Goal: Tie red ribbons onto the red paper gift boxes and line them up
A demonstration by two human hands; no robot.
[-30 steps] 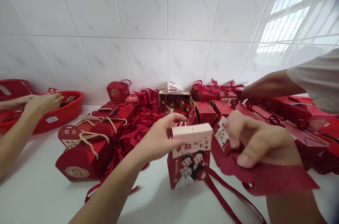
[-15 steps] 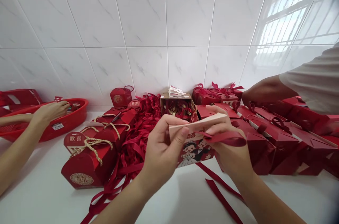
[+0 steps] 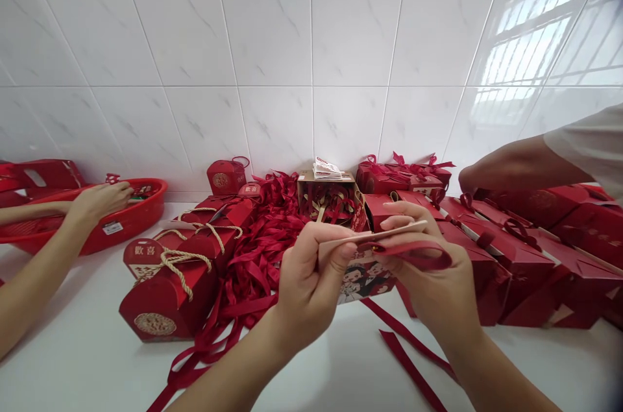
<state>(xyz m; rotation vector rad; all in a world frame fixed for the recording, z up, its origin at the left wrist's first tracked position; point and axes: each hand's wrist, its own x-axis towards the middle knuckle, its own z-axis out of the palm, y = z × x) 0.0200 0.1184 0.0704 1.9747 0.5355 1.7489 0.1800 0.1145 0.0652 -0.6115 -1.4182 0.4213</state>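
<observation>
Between my two hands is a printed card (image 3: pixel 365 282) with a cartoon bride and groom, its pale top part tilted toward me. My left hand (image 3: pixel 314 276) pinches the card's left end between thumb and fingers. On the other end, my right hand (image 3: pixel 428 263) is closed, gripping the card together with a dark red ribbon (image 3: pixel 428 255) that loops out over the fingers. Ribbon tails hang below the card and lie on the white table (image 3: pixel 331 366). Part of the card is hidden behind my fingers.
Left of my hands are red gift boxes (image 3: pixel 160 308) with rope handles and a heap of red ribbons (image 3: pixel 263 243). A cardboard box (image 3: pixel 304 194) with ribbons stands behind. Many red boxes (image 3: pixel 525 276) fill the right. Another person's hand (image 3: pixel 100 204) reaches into a red basin (image 3: pixel 156 207); another arm (image 3: pixel 525 169) reaches in at right.
The card's pale top has tipped flatter, showing less of its face. Both my hands still hold it. The arm at right has shifted slightly right in view.
</observation>
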